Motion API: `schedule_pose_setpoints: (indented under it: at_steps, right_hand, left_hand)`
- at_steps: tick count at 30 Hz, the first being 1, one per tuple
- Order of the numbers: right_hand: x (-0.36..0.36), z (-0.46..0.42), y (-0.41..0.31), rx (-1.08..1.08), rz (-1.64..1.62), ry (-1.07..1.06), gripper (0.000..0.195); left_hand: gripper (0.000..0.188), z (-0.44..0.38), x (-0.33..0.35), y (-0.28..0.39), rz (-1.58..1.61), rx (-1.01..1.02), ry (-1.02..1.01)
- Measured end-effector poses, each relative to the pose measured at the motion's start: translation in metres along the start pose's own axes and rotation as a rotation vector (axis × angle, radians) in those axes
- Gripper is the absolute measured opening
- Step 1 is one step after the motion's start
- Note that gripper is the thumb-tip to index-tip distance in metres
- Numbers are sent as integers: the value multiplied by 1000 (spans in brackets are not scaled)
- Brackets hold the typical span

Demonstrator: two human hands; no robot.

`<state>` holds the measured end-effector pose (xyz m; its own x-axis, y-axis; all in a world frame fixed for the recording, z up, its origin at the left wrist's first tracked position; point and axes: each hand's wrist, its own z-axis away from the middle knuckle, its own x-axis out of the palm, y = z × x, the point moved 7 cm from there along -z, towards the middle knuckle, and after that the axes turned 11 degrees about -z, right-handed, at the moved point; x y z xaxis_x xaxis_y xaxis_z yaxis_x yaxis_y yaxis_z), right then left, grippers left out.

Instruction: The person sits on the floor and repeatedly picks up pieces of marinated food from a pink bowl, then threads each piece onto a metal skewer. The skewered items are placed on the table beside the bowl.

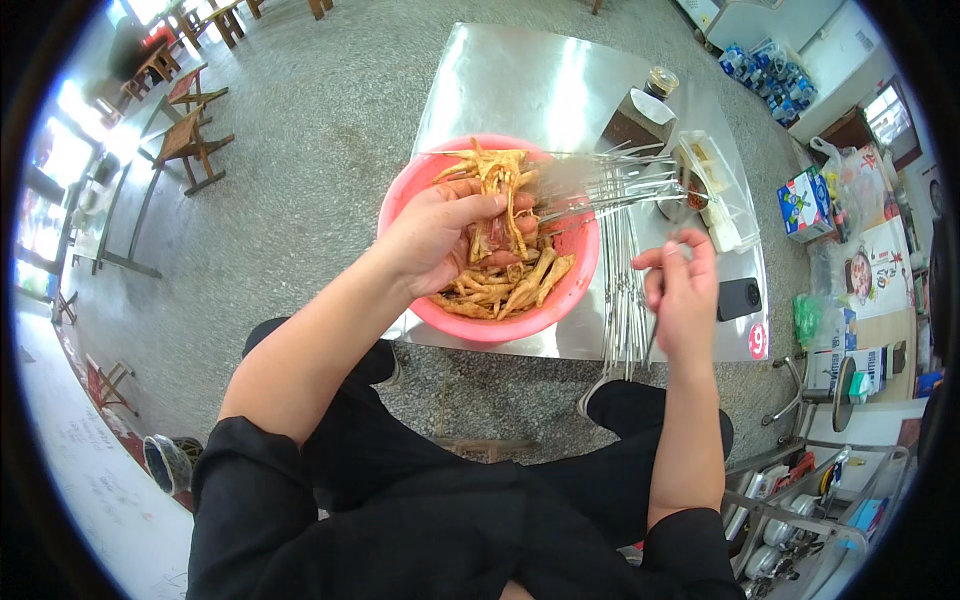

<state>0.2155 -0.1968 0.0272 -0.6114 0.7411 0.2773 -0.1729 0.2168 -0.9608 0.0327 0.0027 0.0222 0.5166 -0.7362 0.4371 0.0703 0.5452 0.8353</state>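
My left hand grips several chicken feet over a pink plastic basin. More chicken feet lie in the basin. To the right of it, my right hand is raised above the steel table, its fingers closed around a thin metal skewer blurred by motion. Metal skewers stretch sideways from the basin's right rim; a pale blur hides part of their left ends. Beneath them a bundle of metal skewers lies lengthwise, its lower ends past the table's near edge.
The steel table bears a tissue box, a lidded jar, a clear plastic tray, a small bowl of red seasoning and a black phone. A metal rack stands at the lower right; folding stools are at the left.
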Motion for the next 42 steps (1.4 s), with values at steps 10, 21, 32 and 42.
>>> schedule_pose_setpoints:
  at_steps: [10,21,32,42]
  right_hand:
    - [52,32,37,270,-167,-279,9]
    - [55,25,52,385,-250,-177,21]
    - [59,44,50,381,21,-294,20]
    - [65,61,51,294,187,-349,19]
  left_hand:
    - [33,-7,-8,11,0,152,-9]
    - [30,-16,-11,7,-79,138,75]
    - [30,-27,-15,13,-43,236,14]
    - [21,-23,-24,23,-22,274,111]
